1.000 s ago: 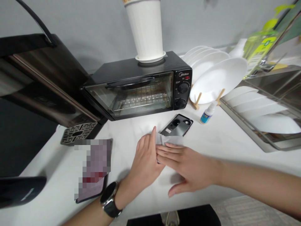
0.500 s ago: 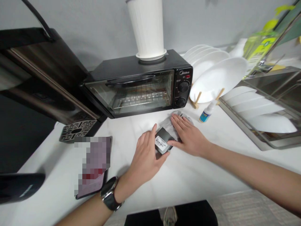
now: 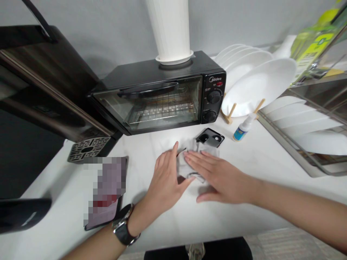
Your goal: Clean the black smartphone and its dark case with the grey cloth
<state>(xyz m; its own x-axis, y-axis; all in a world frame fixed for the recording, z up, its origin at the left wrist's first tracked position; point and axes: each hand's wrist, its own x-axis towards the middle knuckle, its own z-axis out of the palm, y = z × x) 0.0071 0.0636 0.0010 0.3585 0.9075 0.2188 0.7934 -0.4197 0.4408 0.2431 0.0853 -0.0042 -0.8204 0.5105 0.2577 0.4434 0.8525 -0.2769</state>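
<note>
A dark phone point(image 3: 210, 137) lies face down on the white counter point(image 3: 244, 169), its camera end showing and its near half under a grey cloth point(image 3: 188, 164). My right hand point(image 3: 217, 177) lies flat on the cloth, fingers stretched out, pressing it onto the phone. My left hand point(image 3: 165, 180), with a black watch on the wrist, grips the near left end of the phone between thumb and fingers.
A black toaster oven point(image 3: 162, 97) with a white vase point(image 3: 170, 32) on top stands behind. White plates point(image 3: 257, 86) in a wooden rack, a small spray bottle point(image 3: 242, 128) and a metal dish tray point(image 3: 306, 126) sit to the right. Another phone point(image 3: 105, 191) and a coffee machine point(image 3: 46, 83) are left.
My right hand slid the cloth back along the phone from its far end toward me, uncovering the camera end. The left hand stayed gripping the near end.
</note>
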